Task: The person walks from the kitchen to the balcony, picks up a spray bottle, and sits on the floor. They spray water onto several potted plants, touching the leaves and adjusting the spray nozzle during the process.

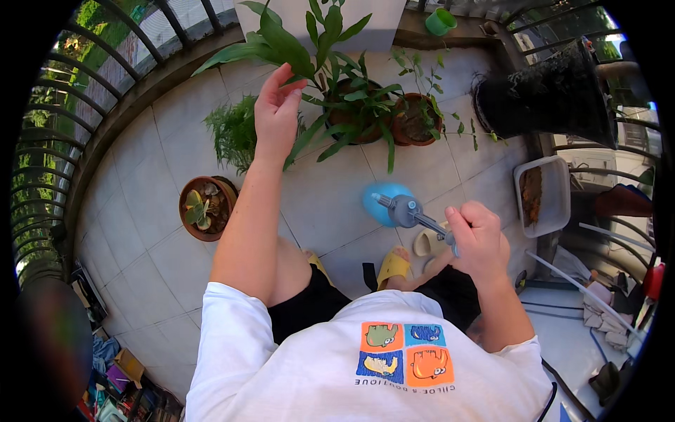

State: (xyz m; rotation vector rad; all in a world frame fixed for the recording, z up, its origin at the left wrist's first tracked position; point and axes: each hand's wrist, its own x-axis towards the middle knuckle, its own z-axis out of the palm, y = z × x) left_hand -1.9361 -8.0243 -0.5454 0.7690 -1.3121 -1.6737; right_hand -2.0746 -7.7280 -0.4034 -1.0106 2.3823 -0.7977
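My left hand (279,103) is raised at a broad green leaf (287,47) of a potted plant, its thumb and fingers around the leaf's lower edge; whether they pinch it is unclear. My right hand (477,240) is closed on the handle of a pump sprayer (403,211) with a grey head and a blurred blue bottle, its nozzle pointing left. Beyond the sprayer stand a dark pot with long strappy leaves (356,105) and a terracotta pot (416,124) with a thin trailing plant. A feathery green plant (229,132) is just left of my left forearm.
A brown pot with a succulent (200,213) stands on the tiled floor at left. A white plastic basin (563,195) and a large black planter (548,100) are at right. A green cup (441,22) sits on the ledge. Metal railings curve around; piled items (124,374) lie lower left.
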